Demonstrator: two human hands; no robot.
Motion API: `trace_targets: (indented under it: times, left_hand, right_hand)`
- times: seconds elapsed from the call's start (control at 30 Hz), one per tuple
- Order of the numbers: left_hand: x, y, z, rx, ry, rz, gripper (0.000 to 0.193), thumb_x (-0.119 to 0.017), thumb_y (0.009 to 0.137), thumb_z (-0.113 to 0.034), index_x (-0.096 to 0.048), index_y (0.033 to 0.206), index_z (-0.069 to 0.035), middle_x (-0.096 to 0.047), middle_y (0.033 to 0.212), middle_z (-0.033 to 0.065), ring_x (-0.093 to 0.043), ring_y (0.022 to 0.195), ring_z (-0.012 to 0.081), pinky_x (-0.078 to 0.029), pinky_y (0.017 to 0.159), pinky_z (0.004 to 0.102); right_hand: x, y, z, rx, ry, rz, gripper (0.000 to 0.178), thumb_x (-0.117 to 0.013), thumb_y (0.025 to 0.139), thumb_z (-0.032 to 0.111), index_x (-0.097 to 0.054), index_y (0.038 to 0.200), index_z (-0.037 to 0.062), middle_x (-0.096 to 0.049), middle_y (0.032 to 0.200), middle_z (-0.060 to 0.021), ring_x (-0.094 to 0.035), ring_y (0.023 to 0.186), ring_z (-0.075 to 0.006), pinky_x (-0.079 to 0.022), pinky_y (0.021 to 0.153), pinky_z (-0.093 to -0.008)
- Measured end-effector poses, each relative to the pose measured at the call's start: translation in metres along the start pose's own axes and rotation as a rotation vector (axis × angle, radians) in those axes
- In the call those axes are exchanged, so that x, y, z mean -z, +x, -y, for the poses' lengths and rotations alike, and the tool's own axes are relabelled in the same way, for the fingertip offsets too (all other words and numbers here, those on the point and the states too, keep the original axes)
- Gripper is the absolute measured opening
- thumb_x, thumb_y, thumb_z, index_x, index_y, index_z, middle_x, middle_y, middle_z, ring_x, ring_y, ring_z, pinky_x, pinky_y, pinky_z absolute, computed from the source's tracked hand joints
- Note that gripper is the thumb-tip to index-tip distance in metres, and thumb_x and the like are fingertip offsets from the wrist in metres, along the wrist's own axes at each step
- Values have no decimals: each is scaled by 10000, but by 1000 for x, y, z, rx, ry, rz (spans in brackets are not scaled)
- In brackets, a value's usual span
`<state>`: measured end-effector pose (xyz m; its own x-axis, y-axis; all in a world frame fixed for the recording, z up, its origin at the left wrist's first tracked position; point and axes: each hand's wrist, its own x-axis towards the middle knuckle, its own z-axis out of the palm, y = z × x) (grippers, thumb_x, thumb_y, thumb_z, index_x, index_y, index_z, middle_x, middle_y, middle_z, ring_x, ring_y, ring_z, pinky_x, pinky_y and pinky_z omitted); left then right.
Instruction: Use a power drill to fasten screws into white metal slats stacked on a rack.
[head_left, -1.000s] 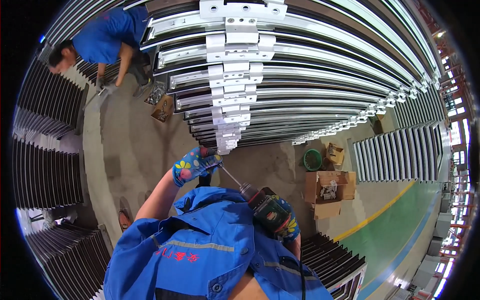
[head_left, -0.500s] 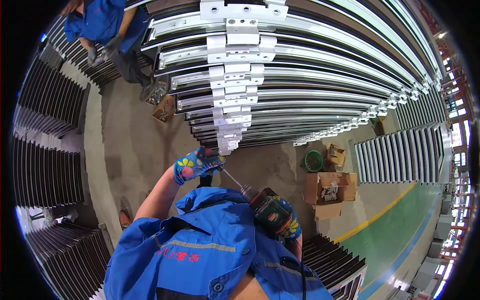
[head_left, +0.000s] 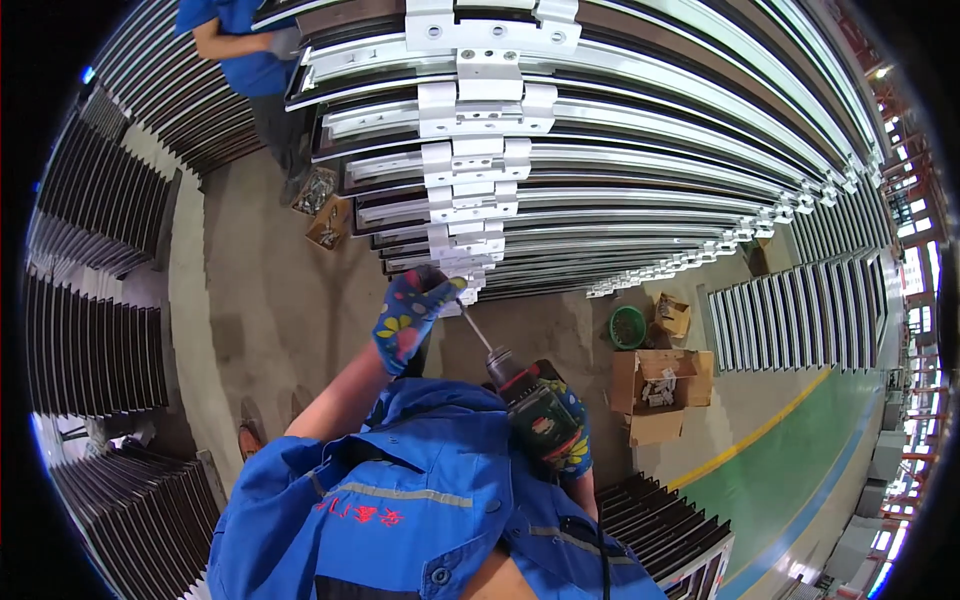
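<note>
My right hand [head_left: 576, 430], in a blue flowered glove, grips a dark green and black power drill [head_left: 541, 415] in front of my body. Its long thin bit [head_left: 477, 327] points up and to the left, toward the lowest white hinges [head_left: 466, 283] on a row of metal frames [head_left: 620, 160]. Beside the bit's far end, my left hand [head_left: 402, 322] wears a matching glove. Its thumb and fingers are pinched together; whatever they hold is too small to make out. The fingers partly cover the last hinges, so contact between bit and hinge cannot be told.
At the right stand an open cardboard box [head_left: 625, 395] with white parts, a green basin [head_left: 627, 326] and a smaller box [head_left: 672, 315]. Two parts boxes [head_left: 327, 224] lie at left, near a co-worker in blue [head_left: 255, 70]. Dark stacked frames [head_left: 95, 340] line the left side.
My left hand has moved up and slightly right, closer to the hinges. The drill and its bit have shifted slightly right. The co-worker has moved and now reaches toward the frames.
</note>
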<state>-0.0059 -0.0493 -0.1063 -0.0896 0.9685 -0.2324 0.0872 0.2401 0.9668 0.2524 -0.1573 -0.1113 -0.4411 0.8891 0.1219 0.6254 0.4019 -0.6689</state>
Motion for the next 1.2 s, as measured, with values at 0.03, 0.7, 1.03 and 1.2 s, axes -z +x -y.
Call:
trace_targets:
  times: [0.03,0.7,1.03,1.2]
  left_hand:
    - [-4,2,-3,-32,172,-104,190,-679,792,-221,-621,785,-40,-597,684,13,-515,604,102,-398,556,256]
    - [-37,25,-10,-351,244,-132,405,-553,893,-164,-471,1270,-45,-527,611,101,-476,511,140,-397,478,299]
    - [-30,24,-20,-415,181,-125,318,-522,889,-109,-514,1201,-49,-571,671,154,-523,539,232,-411,513,322]
    - [-11,5,-5,-213,16,78,269,-509,904,-111,-557,1166,-70,-547,683,52,-457,564,118,-402,524,269]
  right_hand:
    - [-5,4,2,-77,72,-32,308,-675,722,144,-602,1012,71,-611,1000,-75,-586,946,-234,-467,809,-327]
    - [-56,55,-12,49,-406,-282,211,-630,712,232,-631,905,145,-574,896,-107,-549,832,-312,-455,691,-425]
    - [-62,64,-3,-121,-286,-113,275,-619,726,223,-630,980,119,-584,971,-127,-552,871,-336,-457,735,-429]
    - [-67,68,-6,-156,-172,-115,283,-633,719,216,-636,983,112,-598,972,-124,-561,868,-337,-459,747,-424]
